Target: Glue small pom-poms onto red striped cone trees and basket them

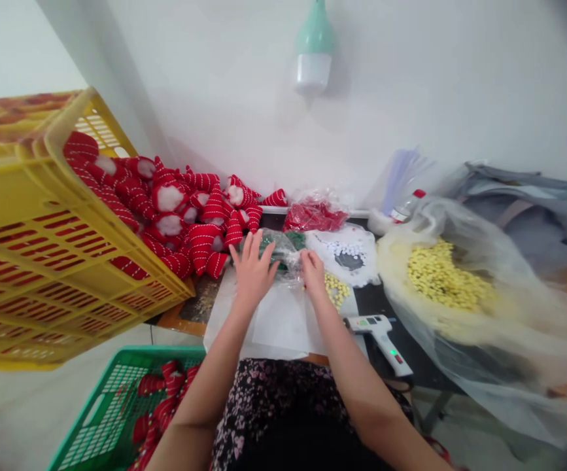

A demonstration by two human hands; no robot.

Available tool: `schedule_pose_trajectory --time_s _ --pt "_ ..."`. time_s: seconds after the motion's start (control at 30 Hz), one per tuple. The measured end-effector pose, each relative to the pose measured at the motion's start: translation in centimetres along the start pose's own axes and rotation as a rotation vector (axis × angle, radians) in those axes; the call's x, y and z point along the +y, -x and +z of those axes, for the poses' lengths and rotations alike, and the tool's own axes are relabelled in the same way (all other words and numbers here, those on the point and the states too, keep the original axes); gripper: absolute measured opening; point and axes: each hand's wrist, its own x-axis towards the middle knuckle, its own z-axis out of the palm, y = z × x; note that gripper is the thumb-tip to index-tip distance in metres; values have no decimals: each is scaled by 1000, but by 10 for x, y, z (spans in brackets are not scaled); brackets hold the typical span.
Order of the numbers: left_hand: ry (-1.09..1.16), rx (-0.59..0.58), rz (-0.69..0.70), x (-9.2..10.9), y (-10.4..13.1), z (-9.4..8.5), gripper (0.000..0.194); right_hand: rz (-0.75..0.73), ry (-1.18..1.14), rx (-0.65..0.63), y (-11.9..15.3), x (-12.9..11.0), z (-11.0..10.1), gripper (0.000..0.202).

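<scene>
Measured from the middle of the view, the yellow crate (42, 235) fills nine o'clock, lying on its side with its mouth toward the heap. The translucent sack (435, 333) spreads from three to four o'clock, holding many small yellow pieces (447, 278). At eight o'clock, below the crate, the green basket (87, 428) holds more red items. The grey bag (523, 209) lies at three o'clock, beyond the sack. Red striped stuffed pieces (205, 242), several showing white filling, spill from the crate toward ten o'clock. The white sheet (280, 320) lies at six o'clock. A green-and-white bulb (314, 55) is at twelve, and a red plastic bundle (315, 214) at two.

The clear plastic bag (290, 252) lies at the centre, above the sheet; its contents look green, though glare blurs them. The left hand (254, 271) rests at its left side, fingers spread and gripping nothing. The right hand (313, 271) pinches its right edge between thumb and bent fingers.

The white glue gun (378, 333) lies at four o'clock, the red-capped bottle (407, 207) near three. Loose yellow beads (336, 292) sit right of the right hand.
</scene>
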Motion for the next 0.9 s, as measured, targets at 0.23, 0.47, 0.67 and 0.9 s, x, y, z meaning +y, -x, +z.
schedule_pose_trajectory --time_s 0.23,0.47,0.67,0.9 --pt "70 -202 25 -30 -47 11 30 -101 160 249 15 -21 -5 40" --pt "75 -6 29 -30 -22 10 35 -145 150 135 24 -38 -6 23" --pt "240 -118 209 -17 0 -31 58 -215 15 119 35 -62 -14 25" --pt "253 -236 288 7 -37 -42 35 -271 -67 11 47 -73 -13 24"
